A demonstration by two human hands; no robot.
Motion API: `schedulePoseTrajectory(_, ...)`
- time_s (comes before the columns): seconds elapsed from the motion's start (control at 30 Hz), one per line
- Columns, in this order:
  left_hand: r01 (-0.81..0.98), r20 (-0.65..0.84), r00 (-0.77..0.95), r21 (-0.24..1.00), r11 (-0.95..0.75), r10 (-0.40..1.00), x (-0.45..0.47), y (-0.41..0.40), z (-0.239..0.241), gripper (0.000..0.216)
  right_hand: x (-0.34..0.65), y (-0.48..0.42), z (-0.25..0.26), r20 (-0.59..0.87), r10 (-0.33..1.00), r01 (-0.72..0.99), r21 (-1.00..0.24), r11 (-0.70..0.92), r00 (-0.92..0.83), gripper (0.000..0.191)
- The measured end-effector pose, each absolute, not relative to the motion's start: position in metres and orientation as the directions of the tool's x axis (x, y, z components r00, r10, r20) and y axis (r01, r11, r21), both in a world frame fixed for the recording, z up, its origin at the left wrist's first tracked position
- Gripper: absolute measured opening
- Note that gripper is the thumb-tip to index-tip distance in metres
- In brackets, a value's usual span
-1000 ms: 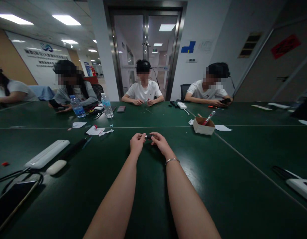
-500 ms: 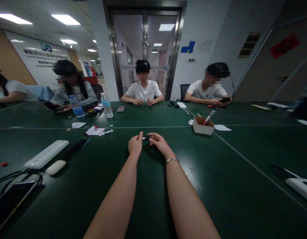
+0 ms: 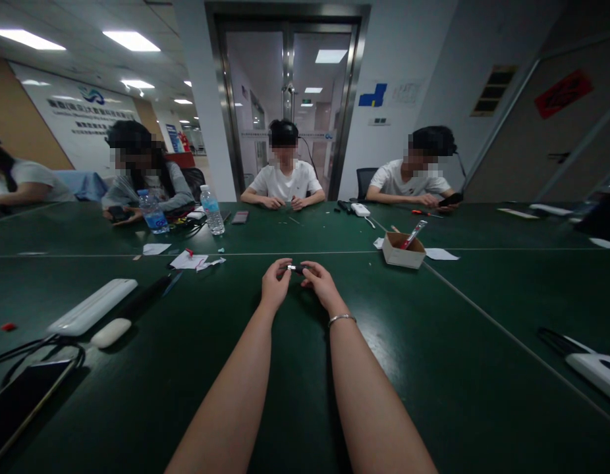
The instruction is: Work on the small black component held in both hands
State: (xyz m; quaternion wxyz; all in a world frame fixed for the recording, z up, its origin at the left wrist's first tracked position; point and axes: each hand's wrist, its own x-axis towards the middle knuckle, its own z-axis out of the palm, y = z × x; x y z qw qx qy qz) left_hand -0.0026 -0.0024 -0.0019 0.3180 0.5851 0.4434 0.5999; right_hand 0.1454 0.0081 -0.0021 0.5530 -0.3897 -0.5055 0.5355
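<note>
Left hand point(image 3: 275, 284) pinches silvery end of small dark stick point(image 3: 298, 268), too small to identify surely; right hand point(image 3: 321, 284) pinches dark end, fingers curled nearly closed. Stick sits between both hands, over green worktop point(image 3: 300, 382); open box point(image 3: 402, 257) stands beyond, to the right.

Item: one small, slender black piece point(image 3: 298, 268) with a bright silver end. I find it crosswise and near level, silver end at the fingertips of my left hand point(image 3: 275, 284), dark end partly covered by my right hand point(image 3: 323, 284). Location: left of the open box point(image 3: 404, 257), well apart. Finer detail too small to tell.
</note>
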Motion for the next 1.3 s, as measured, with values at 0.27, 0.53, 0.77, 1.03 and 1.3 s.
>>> schedulePoseTrajectory(0.27,0.181,0.4,-0.126,0.909,-0.376,0.908,-0.0047,-0.0059,0.0018,0.023,0.146,0.0069,-0.0008,0.157,0.981,-0.179,-0.975,0.135,-0.112,0.04)
schedulePoseTrajectory(0.53,0.189,0.389,-0.164,0.914,-0.358,0.907,-0.0051,-0.0063,0.0029,0.025,0.1458,0.0078,-0.0018,0.165,0.979,-0.17,-0.975,0.143,-0.121,0.039)
schedulePoseTrajectory(0.77,0.13,0.345,-0.143,0.936,-0.328,0.927,-0.005,0.001,-0.0041,0.026,0.1463,0.0071,-0.0012,0.16,0.98,-0.187,-0.973,0.136,-0.116,0.041)
schedulePoseTrajectory(1.03,0.171,0.387,-0.157,0.917,-0.361,0.908,-0.0067,-0.0025,-0.0014,0.026,0.1464,0.0067,-0.0006,0.157,0.98,-0.19,-0.973,0.132,-0.123,0.04)
schedulePoseTrajectory(1.3,0.152,0.401,-0.132,0.912,-0.382,0.906,-0.0057,-0.0057,0.0029,0.022,0.1462,0.0067,-0.0006,0.152,0.981,-0.182,-0.975,0.129,-0.117,0.039)
